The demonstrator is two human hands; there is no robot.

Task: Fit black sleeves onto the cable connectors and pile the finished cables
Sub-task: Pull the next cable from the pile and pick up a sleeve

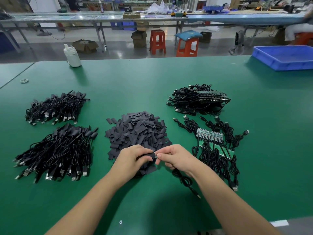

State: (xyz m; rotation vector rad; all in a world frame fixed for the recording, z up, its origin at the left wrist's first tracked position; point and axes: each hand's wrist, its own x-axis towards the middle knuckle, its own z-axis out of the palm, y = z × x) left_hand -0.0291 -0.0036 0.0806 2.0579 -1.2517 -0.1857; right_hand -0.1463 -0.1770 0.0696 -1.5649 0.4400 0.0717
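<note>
At the near middle of the green surface, just in front of the heap of flat black sleeves, the two hands meet so that the fitting can be done close to the supply. The left hand has its fingers curled around one black sleeve, and I judge it holds the sleeve steady with its open end toward the right. The right hand pinches the connector end of a thin black cable between thumb and forefinger; the connector itself is almost hidden between the fingertips. The long axis of sleeve and connector seems to run left to right, so that one can slide into the other, while the rest of the cable hangs below the right wrist and trails toward the near edge, ending in a plug. Unfinished cables with small green boards lie at the right, within easy reach of the right hand, with a second bundle of such cables behind them. Two piles of finished black cables lie at the left, probably so the left hand can drop each ready piece there.
</note>
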